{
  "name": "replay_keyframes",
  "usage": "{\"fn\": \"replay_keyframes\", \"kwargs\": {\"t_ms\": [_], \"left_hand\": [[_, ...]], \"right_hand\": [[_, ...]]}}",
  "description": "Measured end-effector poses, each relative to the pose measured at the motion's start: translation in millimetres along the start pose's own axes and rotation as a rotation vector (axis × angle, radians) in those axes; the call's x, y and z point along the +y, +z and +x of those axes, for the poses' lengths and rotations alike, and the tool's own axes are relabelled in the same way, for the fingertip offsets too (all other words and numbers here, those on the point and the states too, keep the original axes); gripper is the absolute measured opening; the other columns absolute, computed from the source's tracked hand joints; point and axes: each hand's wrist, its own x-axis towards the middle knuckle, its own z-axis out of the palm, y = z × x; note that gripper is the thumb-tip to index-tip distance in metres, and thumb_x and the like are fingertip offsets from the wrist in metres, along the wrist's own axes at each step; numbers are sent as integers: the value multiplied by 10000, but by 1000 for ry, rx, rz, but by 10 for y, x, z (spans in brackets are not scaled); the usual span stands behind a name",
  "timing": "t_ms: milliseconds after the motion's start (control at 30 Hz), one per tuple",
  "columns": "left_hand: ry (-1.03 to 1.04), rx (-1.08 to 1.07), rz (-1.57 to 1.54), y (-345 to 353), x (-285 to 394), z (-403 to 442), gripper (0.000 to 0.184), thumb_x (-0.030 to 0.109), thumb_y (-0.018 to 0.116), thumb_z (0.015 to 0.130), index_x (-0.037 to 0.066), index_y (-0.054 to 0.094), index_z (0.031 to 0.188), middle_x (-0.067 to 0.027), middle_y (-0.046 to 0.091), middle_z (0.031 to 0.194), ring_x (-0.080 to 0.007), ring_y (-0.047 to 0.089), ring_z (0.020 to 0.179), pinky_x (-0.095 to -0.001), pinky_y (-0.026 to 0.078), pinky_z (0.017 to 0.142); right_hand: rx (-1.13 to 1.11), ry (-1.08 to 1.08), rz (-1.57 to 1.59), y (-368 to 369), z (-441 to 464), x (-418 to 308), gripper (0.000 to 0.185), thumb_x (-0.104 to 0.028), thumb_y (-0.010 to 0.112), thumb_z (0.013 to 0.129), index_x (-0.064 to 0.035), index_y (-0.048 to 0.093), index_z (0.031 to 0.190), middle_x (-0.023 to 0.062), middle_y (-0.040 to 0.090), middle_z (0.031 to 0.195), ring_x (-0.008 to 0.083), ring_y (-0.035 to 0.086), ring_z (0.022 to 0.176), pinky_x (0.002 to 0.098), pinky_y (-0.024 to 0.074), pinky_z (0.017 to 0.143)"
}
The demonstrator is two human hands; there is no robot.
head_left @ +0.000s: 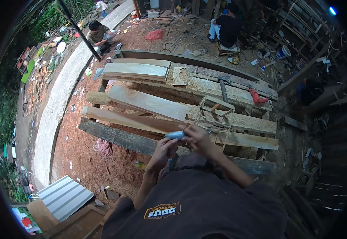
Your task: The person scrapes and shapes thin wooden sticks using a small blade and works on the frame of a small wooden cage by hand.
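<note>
My left hand [166, 150] is closed, its fingertips pinching a small light-blue object [175, 135] in front of my chest. It looks soft or tube-like, but its kind is unclear. At the object's right end my right hand [199, 139] has its fingers curled against it, slightly blurred by motion. Just beyond that hand, a light frame of thin wooden strips [215, 113] rests across the planks. Under and past my hands runs a long wooden board [133, 119], with a wider pale plank [149, 102] behind it.
A hammer [223, 88] and a red power drill [258, 97] lie on the bench's far right. More pale boards [135, 70] are stacked at the back left. Two people, one crouching [97, 35] and one seated [227, 30], are beyond the bench. Sawdust covers the ground.
</note>
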Motion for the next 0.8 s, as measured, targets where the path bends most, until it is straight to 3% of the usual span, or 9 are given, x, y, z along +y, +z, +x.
{"fn": "replay_keyframes", "kwargs": {"t_ms": [100,233,333,433,533,633,733,800], "left_hand": [[-11,-19,-22,92,188,-43,403,182,564,988,65,546,1373,122,312,645,0,249,499,-192,184,441],[-47,-48,-71,3,207,-23,465,191,567,987,89,486,1433,123,304,650,3,248,495,-190,174,425],[-63,-38,-89,38,226,-42,331,191,561,992,90,574,1306,114,313,646,-1,257,484,-188,186,415],[-67,27,-103,-12,172,19,128,189,548,1001,101,605,1075,99,327,641,-5,269,468,-187,193,402],[-37,55,-89,-43,179,33,189,179,555,997,87,587,1159,79,361,651,-11,291,469,-172,213,391],[-12,67,-100,-20,283,1,89,170,550,999,97,567,1047,71,374,641,-14,315,467,-176,213,387],[32,60,-127,-83,308,-2,85,158,543,1000,90,565,1046,74,375,636,-8,320,467,-175,227,385],[34,125,-136,-67,367,-34,156,149,534,1002,73,568,1135,80,358,638,-7,311,464,-174,239,386]], "right_hand": [[78,8,145,98,51,-124,468,-203,639,921,-23,564,1346,147,570,963,296,592,836,383,485,728],[11,17,103,66,111,-100,497,-216,657,904,-27,562,1354,140,575,964,294,595,868,375,483,753],[23,11,81,41,120,-23,499,-245,680,874,-74,584,1333,120,604,974,309,606,896,399,479,748],[36,2,28,-23,160,31,479,-244,686,867,-65,601,1303,121,595,940,309,598,871,404,469,734],[-1,41,35,30,197,188,498,-204,703,858,-72,593,1325,131,593,946,311,593,866,398,469,744],[-35,58,19,38,279,196,495,-203,703,860,-75,590,1324,140,591,951,307,584,869,401,469,757],[-23,17,45,95,385,210,493,-181,701,864,-81,585,1332,132,583,934,284,576,850,388,468,750],[30,14,103,183,431,293,478,-176,688,883,-86,579,1340,119,571,916,256,566,826,368,462,732]]}}
